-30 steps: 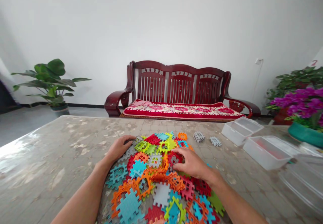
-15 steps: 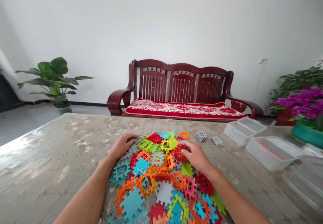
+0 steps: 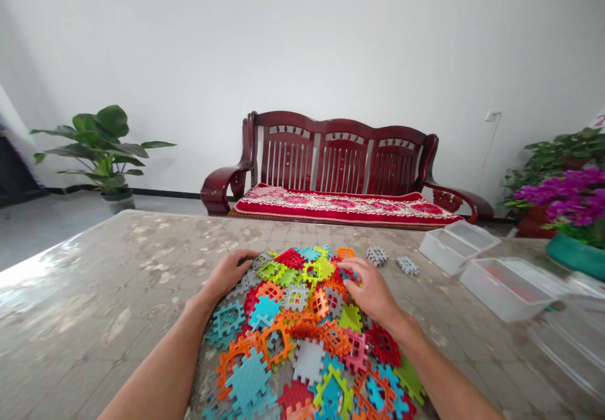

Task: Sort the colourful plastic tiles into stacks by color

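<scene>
A pile of colourful interlocking plastic tiles (image 3: 295,344) with toothed edges spreads between my forearms. My left hand (image 3: 231,272) rests at the pile's upper left, its fingers extended beside grey tiles (image 3: 255,267) and not wrapped round any. At the upper right, my right hand (image 3: 371,287) has its thumb and fingers curled over the pile. Bits of red and blue show between them; what they grip is partly hidden. Just below these fingertips lies a grey window tile (image 3: 334,301). An orange window tile (image 3: 345,253) sits beyond them.
Small grey tiles lie apart in a stack (image 3: 377,256) and a bluish-grey group (image 3: 408,265). Clear plastic boxes (image 3: 508,297) stand at the right, near a pot of purple flowers (image 3: 567,196). Behind the patterned table (image 3: 142,268) is a wooden bench (image 3: 340,161).
My right hand has shifted slightly right, and its fingers have curled more. The red window tile by its thumb is no longer plainly visible; a grey window tile shows there. My left hand stays put.
</scene>
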